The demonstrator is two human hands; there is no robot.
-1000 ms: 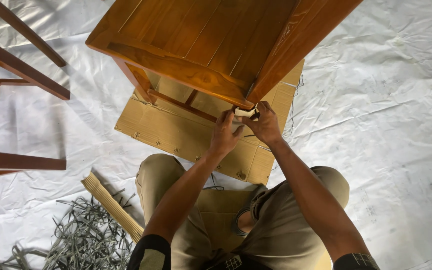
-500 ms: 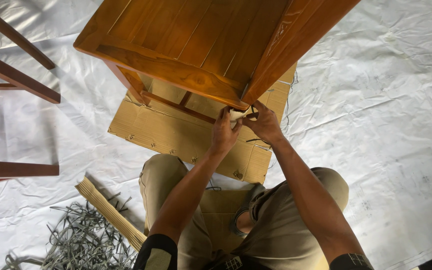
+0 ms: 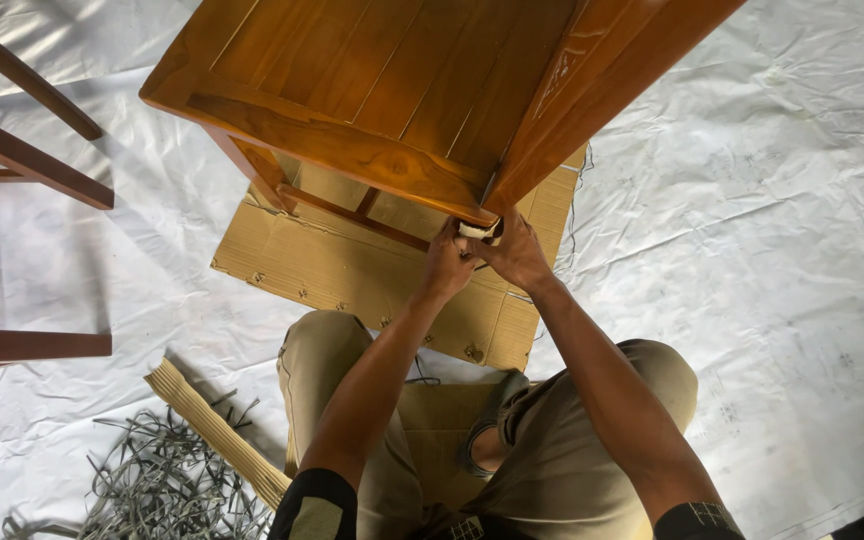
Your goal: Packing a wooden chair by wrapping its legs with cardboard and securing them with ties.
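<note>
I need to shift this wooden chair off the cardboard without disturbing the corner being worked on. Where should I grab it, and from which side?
Take the chair by its front rail, near the far-left corner, coming from the left. That rail is a thick, straight bar with open space beneath, so fingers can likely wrap under it. Both hands, left and right, are at the other corner, around a small pale pad.

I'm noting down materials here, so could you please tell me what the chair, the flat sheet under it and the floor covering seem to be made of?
The chair looks like varnished solid wood: orange-brown, with grain and a sheen. The flat sheet looks like plain corrugated cardboard: tan, ribbed, stapled at the edges. The floor covering seems to be white plastic sheeting, creased and faintly glossy.
</note>
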